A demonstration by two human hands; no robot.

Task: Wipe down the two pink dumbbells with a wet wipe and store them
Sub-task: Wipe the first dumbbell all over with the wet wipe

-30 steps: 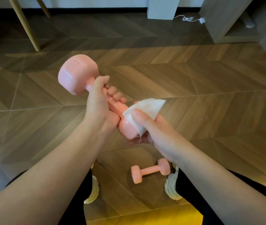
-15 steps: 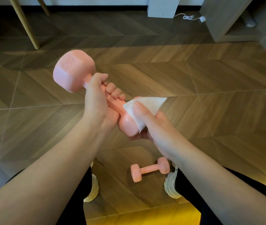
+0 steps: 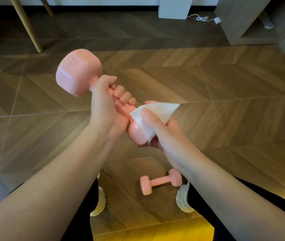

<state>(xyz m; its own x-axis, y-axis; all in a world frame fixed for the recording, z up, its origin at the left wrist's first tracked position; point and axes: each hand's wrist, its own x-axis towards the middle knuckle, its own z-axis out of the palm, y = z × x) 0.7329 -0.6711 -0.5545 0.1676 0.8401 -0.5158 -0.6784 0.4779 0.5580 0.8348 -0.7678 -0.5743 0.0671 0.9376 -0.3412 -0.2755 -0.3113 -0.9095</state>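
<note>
Left hand [image 3: 106, 108] grips the handle of the raised pink dumbbell [image 3: 79, 72]. Right hand [image 3: 162, 134] cups that dumbbell's near head, thumb pressing the white wipe [image 3: 153, 115] onto it. Second dumbbell [image 3: 160, 182] lies on the floor [image 3: 225, 101] — below the raised one, between two pale shoes [image 3: 183, 197].

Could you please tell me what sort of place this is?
Probably a room in a home: a brown herringbone wood-pattern floor, a pale wooden furniture leg, and a white charger cable beside a grey cabinet.

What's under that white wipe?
The wet wipe drapes over the near head of the held pink dumbbell, pressed by the thumb of the right hand. The head's lower left side shows; the part beneath the wipe is hidden.
</note>
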